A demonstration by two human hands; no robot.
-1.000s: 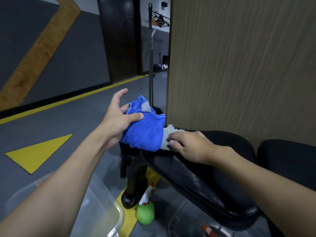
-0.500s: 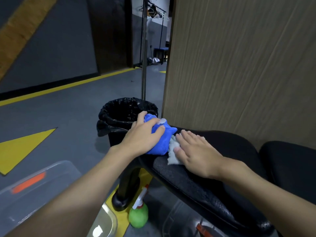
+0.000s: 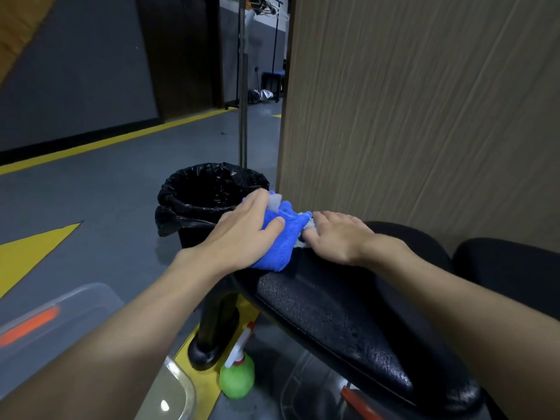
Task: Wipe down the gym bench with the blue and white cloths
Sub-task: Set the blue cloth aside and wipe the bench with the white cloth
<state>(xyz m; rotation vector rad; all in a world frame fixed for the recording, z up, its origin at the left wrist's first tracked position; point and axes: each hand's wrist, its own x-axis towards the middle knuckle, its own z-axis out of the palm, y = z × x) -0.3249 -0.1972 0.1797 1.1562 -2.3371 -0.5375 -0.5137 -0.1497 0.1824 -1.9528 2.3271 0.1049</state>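
Note:
The black padded gym bench runs from lower right up to the middle of the view. My left hand lies on the blue cloth at the bench's far end, fingers fairly flat and thumb pressed into the fabric. My right hand lies flat just to the right of it, pressing the white cloth onto the pad; only a small edge of that cloth shows beside my fingers.
A black-lined bin stands just beyond the bench end. A green spray bottle sits on the floor by the bench foot. Clear plastic tubs lie at lower left. A wood-panel wall rises at right, and a metal pole behind the bin.
My left hand has lowered the blue cloth from the air onto the bench end and flattened over it. My right hand has slid the white cloth further toward that end.

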